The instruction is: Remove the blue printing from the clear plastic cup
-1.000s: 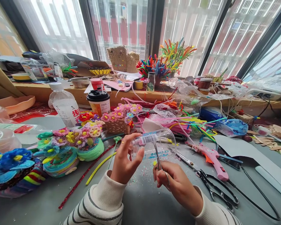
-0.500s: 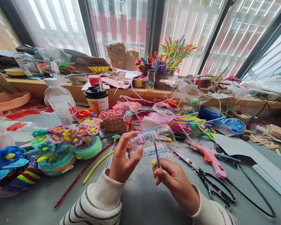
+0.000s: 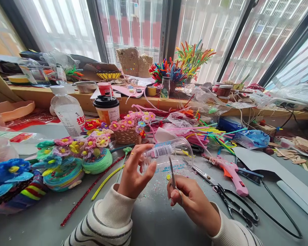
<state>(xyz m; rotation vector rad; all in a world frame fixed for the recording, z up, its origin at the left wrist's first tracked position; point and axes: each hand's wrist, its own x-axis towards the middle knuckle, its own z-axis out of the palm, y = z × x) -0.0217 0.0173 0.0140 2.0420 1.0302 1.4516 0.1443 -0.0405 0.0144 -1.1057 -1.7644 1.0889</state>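
I am holding a clear plastic cup [image 3: 168,155] in my left hand [image 3: 133,177], fingers wrapped around its base end, thumb on top beside the barcode label. The cup is lying on its side in the air, its long axis running left to right, the open mouth pointing right toward the pink glue gun [image 3: 231,172]. It is hanging just above the middle of the grey worktop [image 3: 154,218], a little nearer the front edge than the back ledge. My right hand [image 3: 192,201] is closing around small tweezers [image 3: 173,177], pinching them between thumb and fingers; they are standing nearly upright, tips pointing up and touching the cup's lower wall near the mouth. Black scissors [image 3: 236,205] are lying just right of my right hand. Pipe-cleaner flower baskets [image 3: 92,153] are sitting toward the left edge.
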